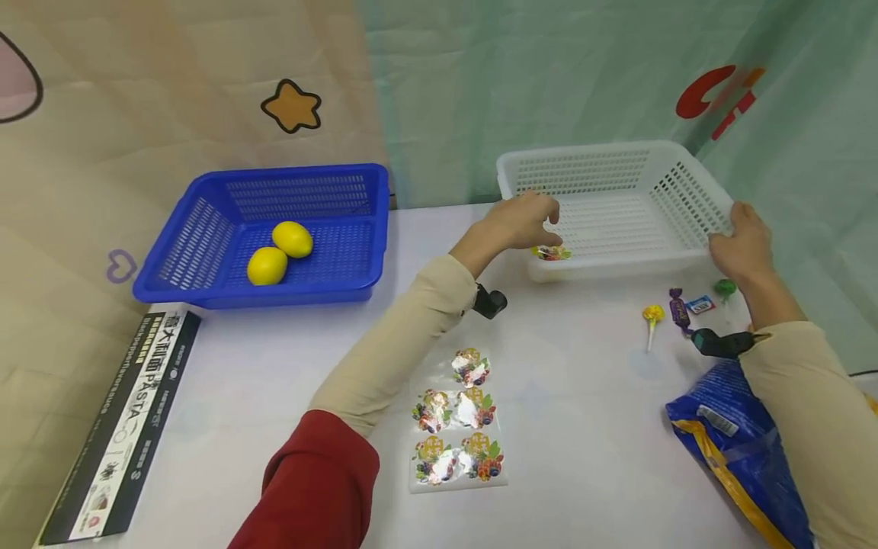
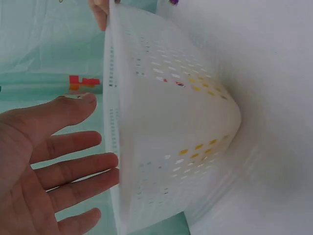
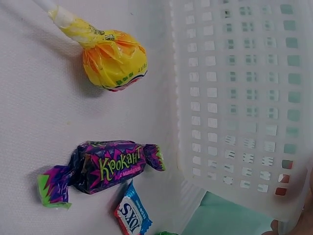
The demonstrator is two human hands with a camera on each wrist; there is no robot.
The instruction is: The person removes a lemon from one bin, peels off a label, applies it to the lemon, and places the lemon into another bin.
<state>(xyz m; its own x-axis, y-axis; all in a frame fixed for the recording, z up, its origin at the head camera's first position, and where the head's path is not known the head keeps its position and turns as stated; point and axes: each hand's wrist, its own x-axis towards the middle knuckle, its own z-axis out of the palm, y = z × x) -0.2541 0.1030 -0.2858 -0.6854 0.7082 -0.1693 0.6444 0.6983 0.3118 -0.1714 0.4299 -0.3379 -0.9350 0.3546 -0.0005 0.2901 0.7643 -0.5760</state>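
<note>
At your 2 o'clock sits the white slotted plastic basket (image 1: 617,210). At 6 o'clock lies a glossy sheet of fruit-printed stickers (image 1: 456,428). Your right hand (image 1: 744,242) grips the basket's rim at its 4 o'clock; hold that firm. Your left hand (image 1: 523,221), fingers apart and grasping nothing, is at its 8 o'clock, beside a small shiny fruit-printed piece (image 1: 554,253); fingertip contact I can't tell. Likely best: press from the middle outward, without nudging the basket onto the yellow-wrapped lollipop (image 1: 652,315) at its 5 o'clock.

A printed cloth (image 1: 446,99) hangs behind a white table (image 1: 583,435).
</note>
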